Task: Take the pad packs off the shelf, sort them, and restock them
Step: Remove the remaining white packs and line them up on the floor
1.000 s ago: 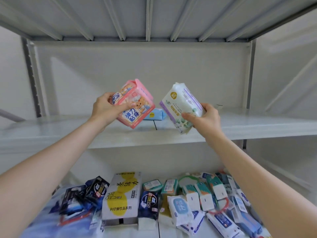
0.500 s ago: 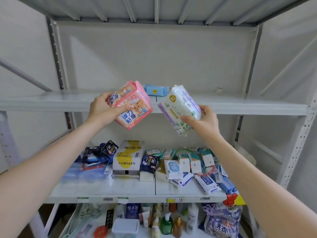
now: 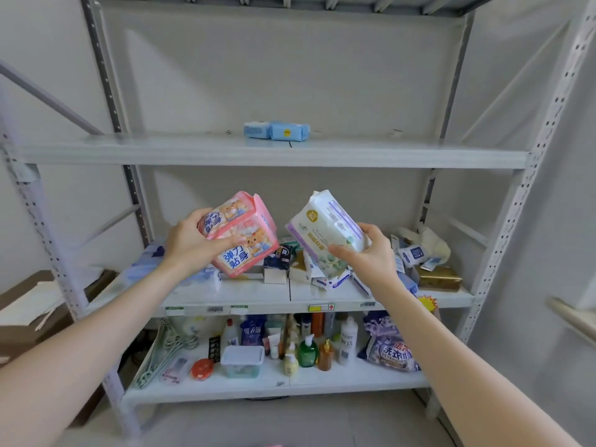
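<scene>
change: pink pack [image 3: 242,233] and white pack [image 3: 325,233] now sit lower in view, in front of the mid shelf [image 3: 445,298]; 1 s ago both were up at the top shelf [image 3: 419,154] edge.
change, view: pulled back and tipped down versus earlier; the bottom shelf [image 3: 354,379] shows fully now.
same as before: grip on both packs unchanged; blue packs [image 3: 277,130] stay on the top shelf, near the back, about centre.
left hand [image 3: 185,245]: arm reaches forward and up from lower left; thumb lies across the pink pack's front, fingers curl round its left end. Grasping the pink pack.
right hand [image 3: 371,256]: arm reaches forward and up from lower right; thumb on the white pack's front, fingers wrap its right edge. Grasping the white pack.
pink pack: held in air, tilted, top leaning right, printed face to camera.
white pack: held in air, tilted, top leaning left, just beside the pink pack, not touching it.
gap: the two packs are held side by side at the same height, clear of every shelf.
mid shelf: loose mixed small packs behind the hands, gold box [image 3: 440,278] at the right end.
bottom shelf: bottles, green bottle [image 3: 308,351], lidded tub [image 3: 242,361], detergent bag at right.
</scene>
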